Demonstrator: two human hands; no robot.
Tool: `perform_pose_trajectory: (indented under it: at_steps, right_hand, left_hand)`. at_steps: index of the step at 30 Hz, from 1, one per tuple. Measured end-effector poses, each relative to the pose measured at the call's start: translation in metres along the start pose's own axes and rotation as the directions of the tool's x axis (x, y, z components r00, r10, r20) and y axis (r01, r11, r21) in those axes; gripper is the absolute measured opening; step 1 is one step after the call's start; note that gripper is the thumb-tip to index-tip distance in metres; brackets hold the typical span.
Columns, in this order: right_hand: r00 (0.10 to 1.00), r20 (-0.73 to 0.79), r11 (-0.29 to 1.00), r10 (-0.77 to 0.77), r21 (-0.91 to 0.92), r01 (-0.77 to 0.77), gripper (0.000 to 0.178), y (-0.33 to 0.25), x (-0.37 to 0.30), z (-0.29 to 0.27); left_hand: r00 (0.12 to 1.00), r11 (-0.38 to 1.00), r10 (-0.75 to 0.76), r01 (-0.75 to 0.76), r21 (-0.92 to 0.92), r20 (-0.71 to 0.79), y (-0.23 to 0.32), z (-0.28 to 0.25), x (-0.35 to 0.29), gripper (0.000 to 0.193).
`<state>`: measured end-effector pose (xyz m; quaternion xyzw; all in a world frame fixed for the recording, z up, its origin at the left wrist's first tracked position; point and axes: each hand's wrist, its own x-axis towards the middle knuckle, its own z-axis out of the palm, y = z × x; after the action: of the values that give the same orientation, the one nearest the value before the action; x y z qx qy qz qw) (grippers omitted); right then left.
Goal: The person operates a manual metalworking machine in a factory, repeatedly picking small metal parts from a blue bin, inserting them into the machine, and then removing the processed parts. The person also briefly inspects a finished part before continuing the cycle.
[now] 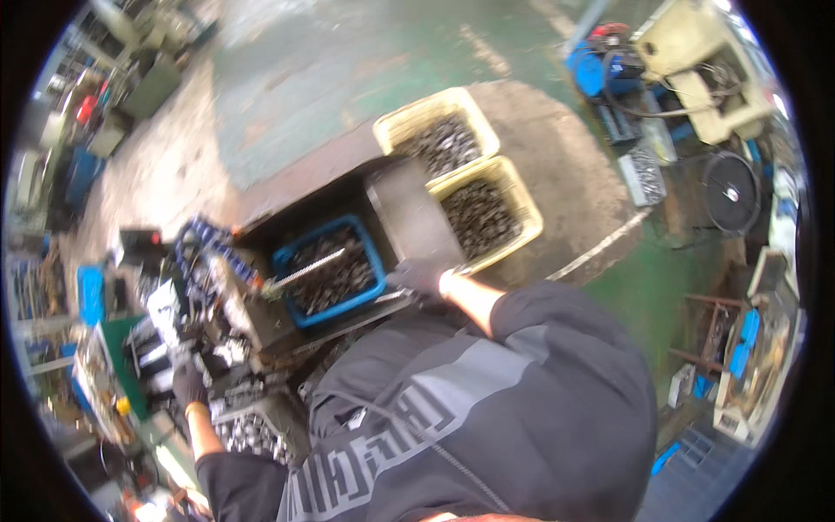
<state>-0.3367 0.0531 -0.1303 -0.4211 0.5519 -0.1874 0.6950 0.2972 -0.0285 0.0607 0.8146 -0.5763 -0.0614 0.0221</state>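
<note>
Two grips I can't read: left hand (188,384) near the grey crate (292,419), right hand (419,277) by the near-right corner of the metal tray (409,209). A careless sweep, I judge, could knock the rod (306,270) over the blue basket (374,259) inside, spilling parts (335,283).

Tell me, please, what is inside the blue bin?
The blue bin holds many small, dark pieces. A thin silvery rod extends over them, hiding a narrow strip. The lower layers and bottom are covered, so I cannot see them.
</note>
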Motion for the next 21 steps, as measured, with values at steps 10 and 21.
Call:
perform_pose_trajectory:
  at_steps: [10,21]
  right_hand:
    - [0.96,-0.266,0.84,-0.085,-0.538,-0.074,0.104,-0.052,-0.067,-0.007]
    - [0.926,-0.374,0.878,-0.04,-0.455,-0.146,0.097,-0.016,-0.053,0.03]
  left_hand:
    - [0.998,0.994,0.063,-0.062,0.088,0.002,-0.055,0.05,0.048,0.06]
    - [0.929,0.86,0.371,-0.34,0.38,-0.01,-0.004,0.026,0.018,0.069]
